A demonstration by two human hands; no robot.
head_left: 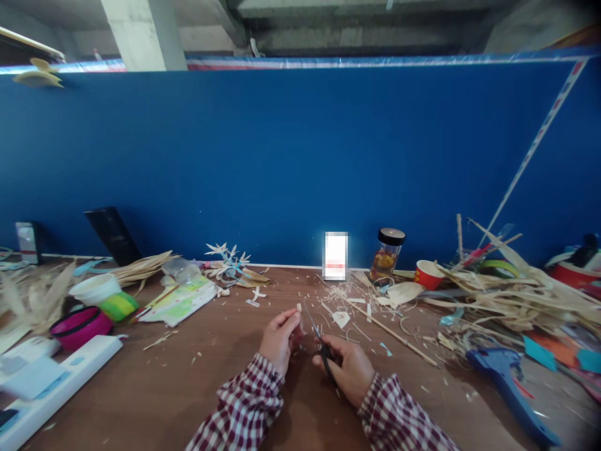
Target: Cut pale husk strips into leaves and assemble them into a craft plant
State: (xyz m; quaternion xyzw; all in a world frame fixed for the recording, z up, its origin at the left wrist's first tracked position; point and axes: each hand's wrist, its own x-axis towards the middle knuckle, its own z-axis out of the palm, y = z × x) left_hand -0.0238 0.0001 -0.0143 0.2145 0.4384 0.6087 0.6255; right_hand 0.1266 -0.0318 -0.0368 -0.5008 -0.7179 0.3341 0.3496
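Observation:
In my left hand [282,338], thumb and fingertips pinch a small pale strip [299,307], which looks like dried husk or straw. My right hand [348,364] is closed around the dark handles of a pair of scissors [327,360]. The thin blades point up and slightly left, a little to the right of the strip. Whether the blades touch the strip I cannot tell. Beyond the hands lie fine pale shavings [339,291] and a white scrap [341,319] on the brown table [225,369].
A thin stick [399,335] lies right of the scissors. Further right are a blue glue gun [509,382], a heap of dried strips [521,294], a red cup [428,274] and a lidded jar [385,257]. On the left are a white power strip [70,391] and a magenta container [79,329].

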